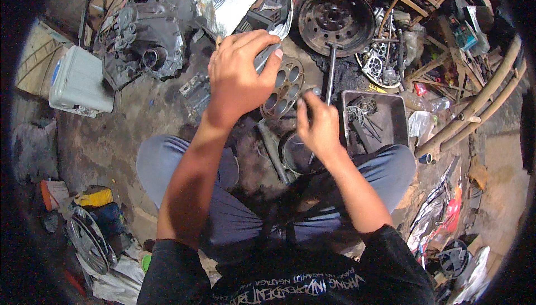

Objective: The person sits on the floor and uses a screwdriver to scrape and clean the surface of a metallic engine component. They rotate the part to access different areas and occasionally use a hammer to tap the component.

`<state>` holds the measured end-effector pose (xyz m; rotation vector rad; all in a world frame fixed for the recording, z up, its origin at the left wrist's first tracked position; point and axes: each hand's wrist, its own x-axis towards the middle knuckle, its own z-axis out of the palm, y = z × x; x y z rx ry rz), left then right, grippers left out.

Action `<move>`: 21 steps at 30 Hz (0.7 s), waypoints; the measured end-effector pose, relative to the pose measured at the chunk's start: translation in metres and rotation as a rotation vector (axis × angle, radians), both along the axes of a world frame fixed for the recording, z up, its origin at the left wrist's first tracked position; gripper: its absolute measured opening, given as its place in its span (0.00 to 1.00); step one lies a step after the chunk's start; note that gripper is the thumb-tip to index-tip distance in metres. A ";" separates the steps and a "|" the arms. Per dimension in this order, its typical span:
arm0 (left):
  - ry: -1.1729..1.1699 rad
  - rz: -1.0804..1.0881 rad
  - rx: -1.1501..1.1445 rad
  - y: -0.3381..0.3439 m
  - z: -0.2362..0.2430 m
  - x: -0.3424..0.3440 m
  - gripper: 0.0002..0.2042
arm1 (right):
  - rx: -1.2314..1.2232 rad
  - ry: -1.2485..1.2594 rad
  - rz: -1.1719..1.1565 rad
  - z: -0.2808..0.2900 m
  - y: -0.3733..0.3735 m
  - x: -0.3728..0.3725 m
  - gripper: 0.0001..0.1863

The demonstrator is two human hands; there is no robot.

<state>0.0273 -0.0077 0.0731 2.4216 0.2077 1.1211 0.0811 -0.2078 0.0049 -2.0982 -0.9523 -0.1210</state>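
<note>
My left hand (240,76) is raised at the centre, fingers curved over a grey metal piece (263,55) that they partly hide. Beside it lies a round metal plate with large holes (282,87). My right hand (318,126) is just right of that plate, fingers curled by a small silvery piece (316,91); what they hold, if anything, is unclear. A steel bar (333,67) runs from a black wheel rim (335,17) down behind this hand. Between my knees are a round dark pan (293,157) and a metal tube (271,151).
A gearbox housing (148,37) and pale case (81,81) sit at left. A tray of small parts (391,120), a bamboo frame (469,109) and assorted parts (379,59) crowd the right. My bent legs (385,176) frame the work; wheel covers (92,241) lie lower left.
</note>
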 end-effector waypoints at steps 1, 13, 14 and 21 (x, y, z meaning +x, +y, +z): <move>0.005 -0.006 -0.008 -0.001 0.001 0.001 0.10 | -0.097 0.046 0.024 0.000 -0.008 -0.008 0.06; 0.000 0.017 0.009 -0.004 0.003 -0.001 0.10 | -0.036 0.372 0.098 0.022 -0.005 -0.027 0.09; 0.004 0.020 0.003 -0.004 0.002 -0.002 0.10 | -0.083 0.461 0.121 0.025 -0.004 -0.029 0.10; 0.021 -0.003 -0.024 -0.002 0.004 -0.001 0.10 | -0.057 0.419 -0.066 0.007 -0.005 0.009 0.12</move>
